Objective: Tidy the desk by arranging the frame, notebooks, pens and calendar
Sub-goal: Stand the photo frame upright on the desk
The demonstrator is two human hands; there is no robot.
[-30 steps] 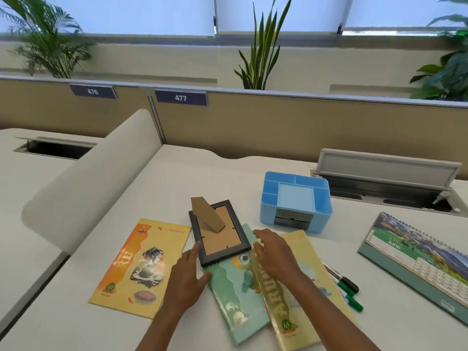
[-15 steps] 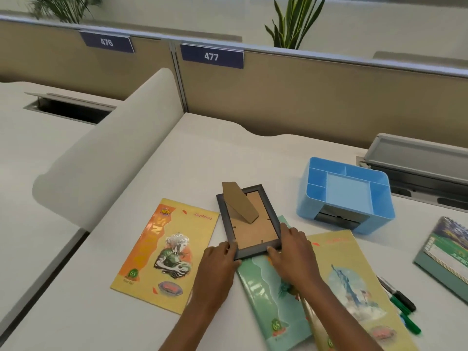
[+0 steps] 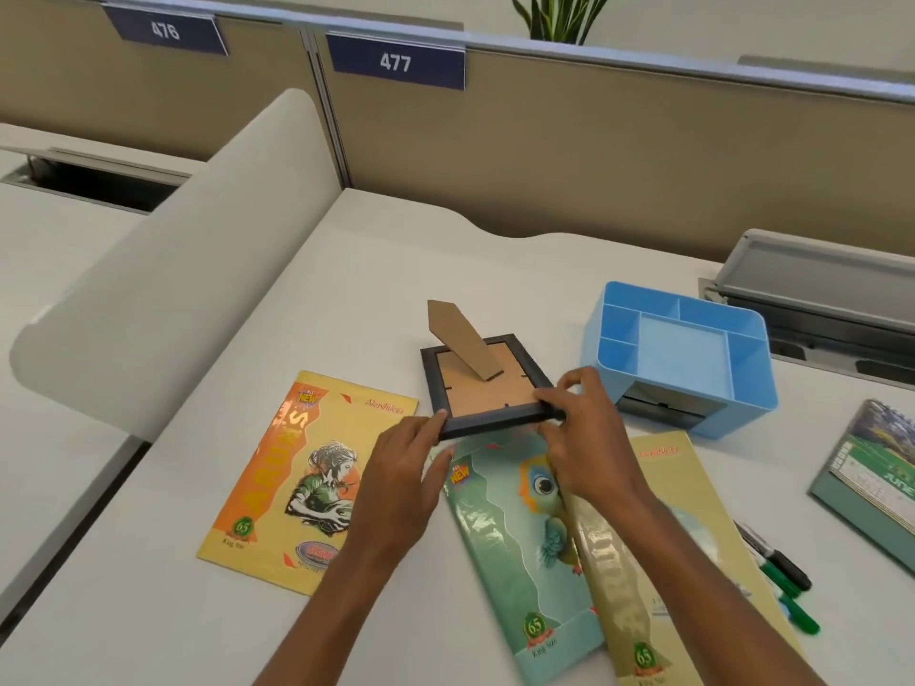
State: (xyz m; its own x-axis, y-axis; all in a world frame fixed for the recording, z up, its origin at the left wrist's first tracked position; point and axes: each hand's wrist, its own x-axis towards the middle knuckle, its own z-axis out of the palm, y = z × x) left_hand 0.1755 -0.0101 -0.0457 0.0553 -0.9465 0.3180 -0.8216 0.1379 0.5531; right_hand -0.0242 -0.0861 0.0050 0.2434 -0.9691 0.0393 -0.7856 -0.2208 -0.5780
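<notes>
White desk (image 3: 346,269), cluttered along the near side. Three notebooks: yellow notebook (image 3: 302,482) flat on the left, green notebook (image 3: 515,547) in the middle under the near edge of the frame, third notebook (image 3: 678,487) overlapping it on the right; thin, floppy, glossy covers, probably best slid or lifted by a long edge. Calendar (image 3: 876,482) lying at the far right, spiral-bound, stiffer. Blue organiser (image 3: 678,354) behind, compartments bare. Frame (image 3: 487,393) face down, near edge raised, cardboard stand (image 3: 463,339) sticking up; light and rigid, likely glass in front, so better held by the two side rails, never by the flimsy stand. Left hand (image 3: 396,482) pinched on the near left corner, right hand (image 3: 589,438) clamped over the near right corner. Pens (image 3: 777,576) at the right, small, apt to roll.
</notes>
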